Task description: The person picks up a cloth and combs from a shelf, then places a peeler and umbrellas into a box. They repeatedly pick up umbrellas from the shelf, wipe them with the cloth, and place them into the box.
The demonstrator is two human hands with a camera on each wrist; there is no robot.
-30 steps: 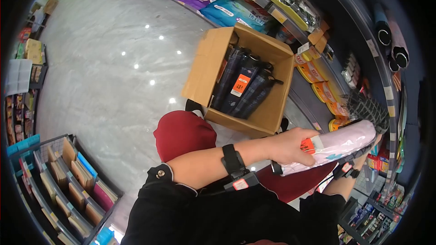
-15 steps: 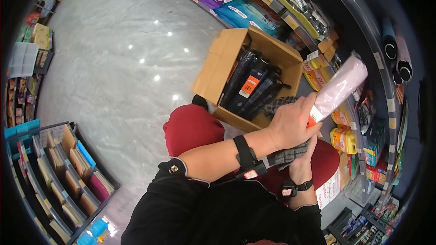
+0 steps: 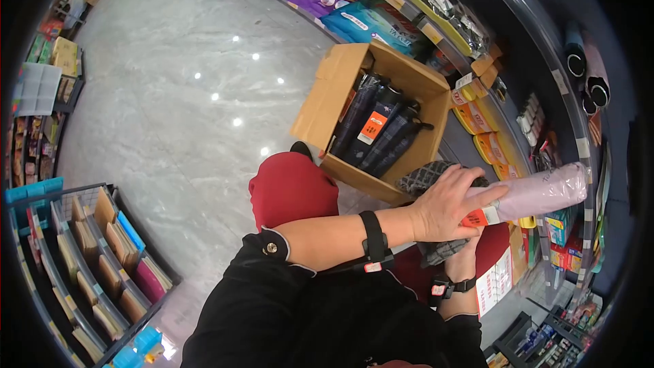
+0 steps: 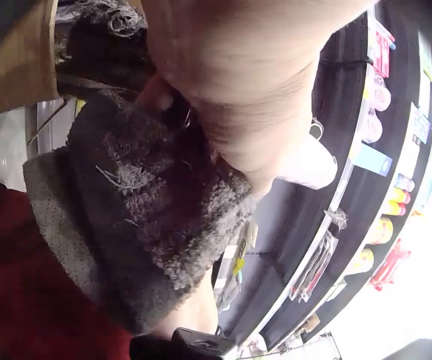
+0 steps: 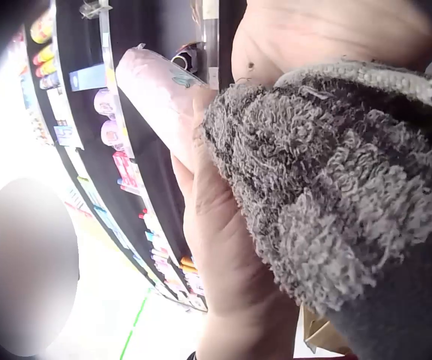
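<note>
In our left hand (image 3: 444, 206) we grip the lower end of a pink wrapped package (image 3: 545, 193), fingers closed round it near an orange label (image 3: 477, 217); its far end points to the right of the frame. Our right hand (image 3: 465, 251), partly hidden beneath, holds a grey checked cloth (image 3: 434, 176) that shows beside the package. Above the hands, near the frame's centre, stands an open cardboard box (image 3: 323, 99) of dark slim bundles (image 3: 380, 123). We see shelving (image 3: 528, 27) curving down the right, yellow packs (image 3: 470, 118) on it.
</note>
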